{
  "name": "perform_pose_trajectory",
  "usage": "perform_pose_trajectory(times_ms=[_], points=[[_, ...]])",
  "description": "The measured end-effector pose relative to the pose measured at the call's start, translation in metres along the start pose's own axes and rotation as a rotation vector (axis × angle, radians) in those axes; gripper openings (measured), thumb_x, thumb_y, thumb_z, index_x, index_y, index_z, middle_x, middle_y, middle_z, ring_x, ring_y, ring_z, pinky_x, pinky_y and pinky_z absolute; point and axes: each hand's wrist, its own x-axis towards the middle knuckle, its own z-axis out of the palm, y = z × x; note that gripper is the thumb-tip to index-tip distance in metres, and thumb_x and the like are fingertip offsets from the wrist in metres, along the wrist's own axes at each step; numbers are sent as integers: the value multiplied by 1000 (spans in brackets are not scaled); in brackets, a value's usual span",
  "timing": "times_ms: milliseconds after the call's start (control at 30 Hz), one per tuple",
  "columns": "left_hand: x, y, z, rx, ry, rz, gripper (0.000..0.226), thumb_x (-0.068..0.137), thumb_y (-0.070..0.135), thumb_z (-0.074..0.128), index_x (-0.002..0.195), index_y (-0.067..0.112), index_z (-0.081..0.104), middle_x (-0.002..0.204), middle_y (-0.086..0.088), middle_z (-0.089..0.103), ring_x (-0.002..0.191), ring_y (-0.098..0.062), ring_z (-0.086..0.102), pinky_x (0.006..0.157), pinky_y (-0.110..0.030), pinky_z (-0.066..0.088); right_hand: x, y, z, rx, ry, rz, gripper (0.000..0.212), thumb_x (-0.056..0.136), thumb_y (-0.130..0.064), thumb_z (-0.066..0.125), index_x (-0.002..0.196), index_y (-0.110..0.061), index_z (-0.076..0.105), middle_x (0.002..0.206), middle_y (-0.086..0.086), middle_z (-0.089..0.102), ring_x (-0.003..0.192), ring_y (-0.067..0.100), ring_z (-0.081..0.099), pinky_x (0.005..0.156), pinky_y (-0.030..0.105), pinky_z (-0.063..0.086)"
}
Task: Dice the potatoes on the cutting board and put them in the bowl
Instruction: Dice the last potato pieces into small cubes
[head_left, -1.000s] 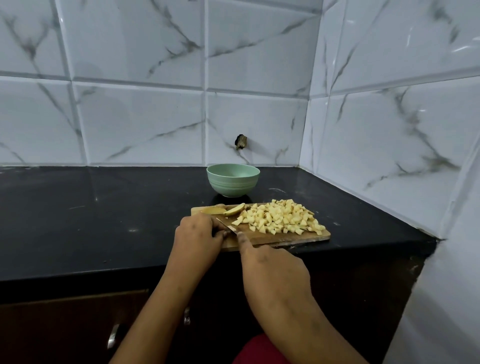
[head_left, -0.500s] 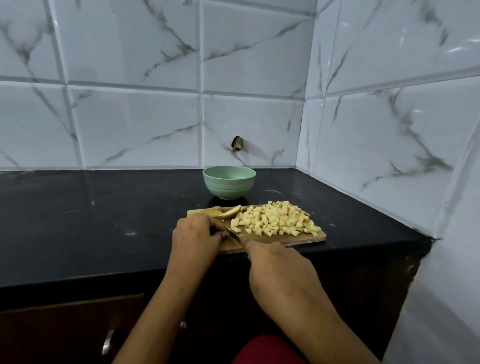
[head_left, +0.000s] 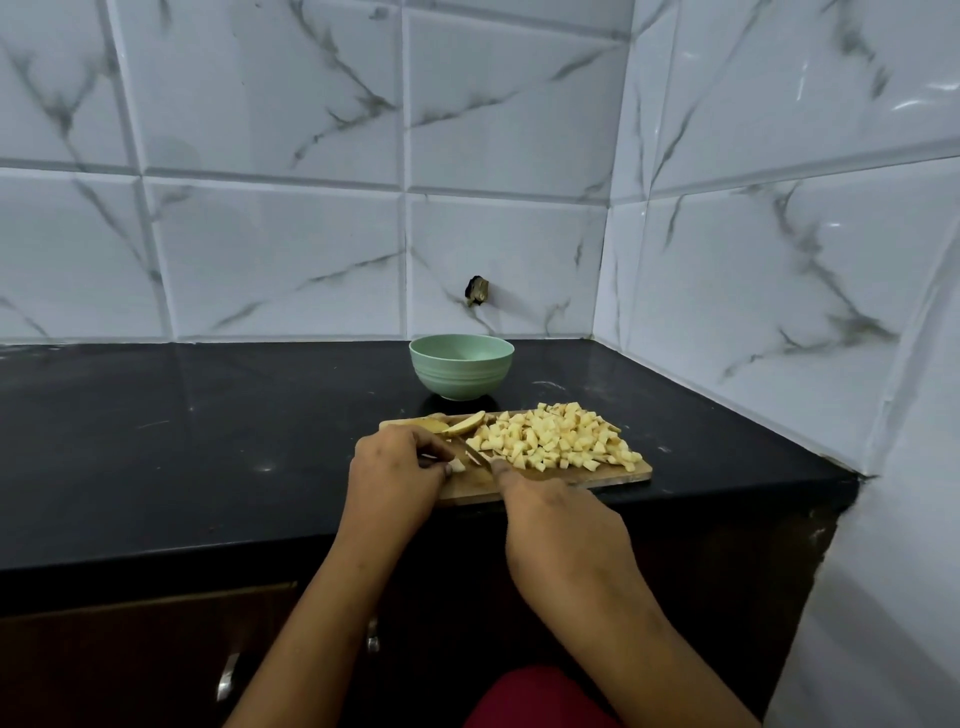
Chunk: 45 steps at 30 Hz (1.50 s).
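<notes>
Fingers (head_left: 435, 453) of the left hand (head_left: 395, 480) curl down onto a small pale potato piece (head_left: 457, 466), pinning it on the near left part of the rectangular wooden cutting board (head_left: 613, 474). Just beside them the right hand (head_left: 563, 530) wraps round the handle of a small steel-bladed knife (head_left: 475, 453). Its forefinger lies stretched along the back of the blade, and the handle itself is hidden under the hand. The blade slants across the board with its edge against the pinned piece. A heap of pale yellow diced potato cubes (head_left: 556, 439) covers the right half of the board. Two uncut potato slices with tan skin (head_left: 467, 423) lie at the far left corner. A pale green ribbed round bowl (head_left: 461, 366) stands upright on the glossy black stone bench (head_left: 208, 441), just behind the board and apart from it. White marble-veined wall tiles (head_left: 270, 260) rise behind the bench and along its right side. Dark brown cabinet doors with a metal handle (head_left: 227, 675) sit below its front edge.
</notes>
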Motion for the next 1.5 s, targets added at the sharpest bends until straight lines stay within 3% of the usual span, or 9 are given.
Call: perform_pose_trajectory(times_ms=[167, 633, 767, 967, 1033, 1167, 1233, 1300, 1500], points=[[3, -1, 4, -29, 8, -17, 18, 76, 10, 74, 70, 26, 69, 83, 10, 67, 72, -2, 62, 61, -4, 38, -6, -2, -6, 96, -10, -40, 55, 98, -13, 43, 148, -29, 28, 109, 2, 62, 96, 20, 59, 67, 30, 43], [1, -1, 7, -1, 95, -25, 13, 74, 16, 77, 68, 23, 68, 77, 12, 65, 74, 0, 55, 60, -5, 35, -3, -8, 9, -17, -71, -28, 66, 97, -11, 45, 152, -26, 11, 113, 6, 60, 97, 23, 59, 70, 34, 46], [11, 6, 13, 31, 61, -7, 12, 77, 16, 75, 73, 22, 67, 79, 15, 58, 73, 2, 48, 60, -5, 31, 4, 15, -8, 59, 29, 73, 54, 100, -13, 36, 148, -35, 26, 109, -1, 59, 88, 17, 57, 70, 32, 47], [22, 11, 17, -70, -75, -19, 20, 81, 2, 67, 81, 22, 67, 95, 9, 64, 87, -5, 61, 71, -12, 46, 12, 33, -14, 175, 62, 143, 49, 102, -20, 34, 148, -38, 29, 118, 0, 60, 90, 16, 60, 75, 33, 53], [21, 4, 7, 4, 26, -40, 16, 81, 8, 67, 87, 23, 68, 96, 10, 60, 87, -5, 56, 73, -18, 45, 10, 31, -10, 232, 27, 100, 46, 103, -24, 33, 147, -37, 30, 113, -2, 61, 82, 12, 58, 70, 32, 52], [9, -8, -2, 405, 64, -29, 19, 92, 29, 52, 105, 27, 67, 105, 7, 62, 99, -12, 51, 79, -25, 38, 14, 32, -5, 432, -37, 53, 43, 104, -25, 35, 146, -35, 35, 131, -6, 56, 96, 7, 58, 79, 26, 49], [3, -6, 3, 530, -58, -11, 30, 97, 38, 38, 109, 28, 62, 112, 6, 60, 114, -15, 47, 96, -35, 33, 20, 38, -4, 525, -35, 58, 43, 104, -25, 37, 145, -34, 38, 107, -12, 60, 74, 0, 52, 62, 21, 46], [1, -1, 8, 541, -149, 1, 36, 99, 40, 29, 118, 29, 58, 125, 10, 56, 126, -15, 38, 109, -42, 20, 25, 44, -3, 542, -17, 76, 43, 104, -24, 36, 146, -33, 38, 79, -19, 44, 61, -1, 40, 52, 16, 32], [5, 5, 18, 507, -234, 60, 40, 100, 41, 29, 136, 40, 44, 144, 18, 42, 135, -13, 28, 114, -47, 9, 23, 62, 6, 580, -10, 112, 43, 103, -24, 38, 145, -31, 39, 72, -20, 28, 63, -4, 29, 56, 14, 26]])
